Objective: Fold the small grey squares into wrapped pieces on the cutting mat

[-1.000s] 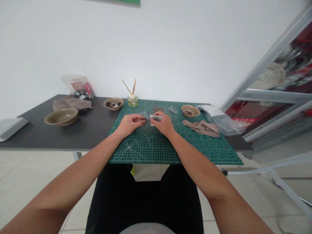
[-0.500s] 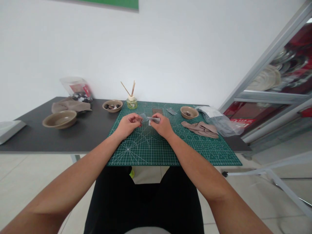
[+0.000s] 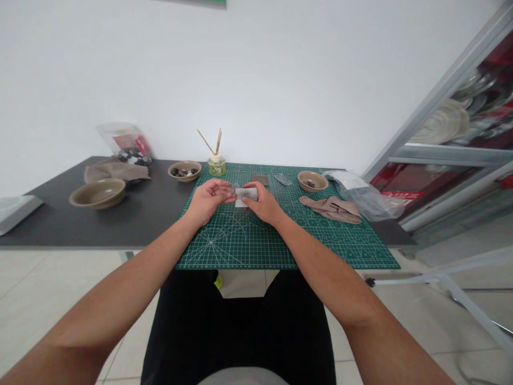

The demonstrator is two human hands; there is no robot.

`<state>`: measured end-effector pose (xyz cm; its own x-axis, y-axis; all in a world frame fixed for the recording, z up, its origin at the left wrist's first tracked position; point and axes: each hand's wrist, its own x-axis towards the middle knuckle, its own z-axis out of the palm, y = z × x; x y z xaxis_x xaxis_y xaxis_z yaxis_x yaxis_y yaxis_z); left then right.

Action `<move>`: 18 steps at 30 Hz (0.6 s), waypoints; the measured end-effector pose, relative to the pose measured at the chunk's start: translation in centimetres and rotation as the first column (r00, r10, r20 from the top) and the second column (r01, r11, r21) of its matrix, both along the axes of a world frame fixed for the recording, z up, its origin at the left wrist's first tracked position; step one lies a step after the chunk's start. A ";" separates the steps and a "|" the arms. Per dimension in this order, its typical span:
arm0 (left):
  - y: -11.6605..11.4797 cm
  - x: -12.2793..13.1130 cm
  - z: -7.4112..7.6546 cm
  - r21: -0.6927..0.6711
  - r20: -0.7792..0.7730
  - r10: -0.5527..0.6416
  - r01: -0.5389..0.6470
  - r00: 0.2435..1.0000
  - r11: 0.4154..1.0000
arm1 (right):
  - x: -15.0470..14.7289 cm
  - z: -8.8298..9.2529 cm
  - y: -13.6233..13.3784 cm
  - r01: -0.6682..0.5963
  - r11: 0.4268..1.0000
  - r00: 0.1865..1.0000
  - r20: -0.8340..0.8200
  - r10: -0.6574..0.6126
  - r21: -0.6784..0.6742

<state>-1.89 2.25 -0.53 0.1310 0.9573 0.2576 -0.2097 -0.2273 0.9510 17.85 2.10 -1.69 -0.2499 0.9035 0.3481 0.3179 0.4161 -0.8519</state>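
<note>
Pinching a sheet [image 3: 246,192], the right hand [image 3: 264,203] is working by the left hand [image 3: 208,200] (seemingly clamped on film [image 3: 236,185]), probably needing steadiness next.

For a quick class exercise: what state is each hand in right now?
Left hand: closed, holding a bluish translucent piece.
Right hand: closed, holding a pale grey piece.

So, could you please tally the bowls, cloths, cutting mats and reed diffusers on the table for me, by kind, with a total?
Bowls: 3
Cloths: 2
Cutting mat: 1
Reed diffuser: 1
Total: 7
</note>
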 end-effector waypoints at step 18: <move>-0.7 0.1 0.4 0.086 -0.273 -0.041 0.066 0.961 0.994 | -0.3 0.8 -0.4 -0.189 0.981 0.977 -0.112 0.184 -0.036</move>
